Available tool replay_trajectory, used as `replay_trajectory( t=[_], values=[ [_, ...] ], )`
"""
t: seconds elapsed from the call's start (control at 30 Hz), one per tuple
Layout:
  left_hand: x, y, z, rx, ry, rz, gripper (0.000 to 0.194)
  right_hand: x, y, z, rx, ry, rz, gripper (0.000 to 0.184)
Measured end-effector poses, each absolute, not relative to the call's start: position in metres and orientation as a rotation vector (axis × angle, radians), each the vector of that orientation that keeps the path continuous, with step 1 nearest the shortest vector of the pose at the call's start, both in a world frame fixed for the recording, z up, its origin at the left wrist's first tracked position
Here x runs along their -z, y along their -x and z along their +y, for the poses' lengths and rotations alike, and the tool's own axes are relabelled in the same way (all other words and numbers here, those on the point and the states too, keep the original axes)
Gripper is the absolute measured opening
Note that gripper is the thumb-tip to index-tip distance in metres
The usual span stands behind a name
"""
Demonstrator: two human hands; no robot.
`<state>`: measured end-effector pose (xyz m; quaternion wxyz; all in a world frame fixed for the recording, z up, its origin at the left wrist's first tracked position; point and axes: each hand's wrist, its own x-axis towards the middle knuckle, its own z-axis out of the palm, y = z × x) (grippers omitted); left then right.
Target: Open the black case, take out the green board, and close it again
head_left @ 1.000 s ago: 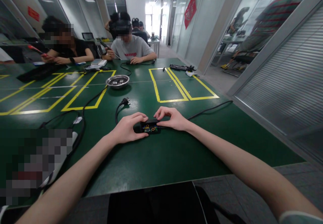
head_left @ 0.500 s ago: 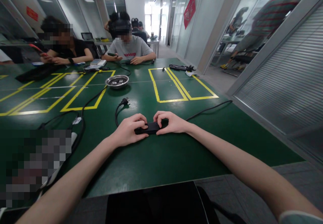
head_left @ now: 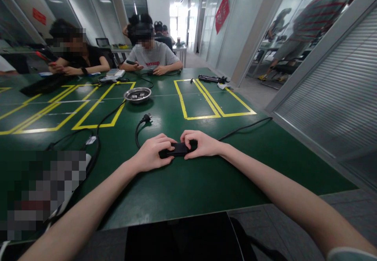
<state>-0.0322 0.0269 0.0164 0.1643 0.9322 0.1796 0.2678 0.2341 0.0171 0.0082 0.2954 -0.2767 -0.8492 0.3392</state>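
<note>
A black power adapter lies on the green table in front of me, a dark rectangular block with cords at its ends. My left hand grips its left end, thumb on the near side and fingers over the far side. On the right end, my right hand is closed in a pinch between thumb and fingers. A three-pin plug on a curled black cable lies just beyond my left hand. Another black cord runs from behind my right hand toward the table's right edge.
Farther off stands a metal bowl with small metal parts. Yellow tape marks rectangles on the table. A black tool-like object lies at the back right. Cables and a blurred-out item lie at left. Two people sit across.
My left fingers have shifted slightly on the adapter and now stretch farther over it. The right hand keeps its pinch. The view has moved a little.
</note>
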Motion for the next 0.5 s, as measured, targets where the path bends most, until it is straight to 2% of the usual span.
replay_trajectory(
  t=[0.23,0.4,0.5],
  values=[
    [-0.0179,0.034,0.0279,-0.72,-2.629,0.577,0.007,-0.0102,-0.2329,0.0169,-0.834,0.742,-2.309,0.041],
    [-0.0172,0.0349,0.0307,-0.68,-2.633,0.666,0.009,-0.007,-0.2315,0.0183,-0.581,0.83,-2.368,0.04],
    [-0.0167,0.0337,0.0318,-0.651,-2.653,0.708,0.015,-0.0055,-0.2322,0.0185,-0.431,0.904,-2.376,0.032]
  ],
)
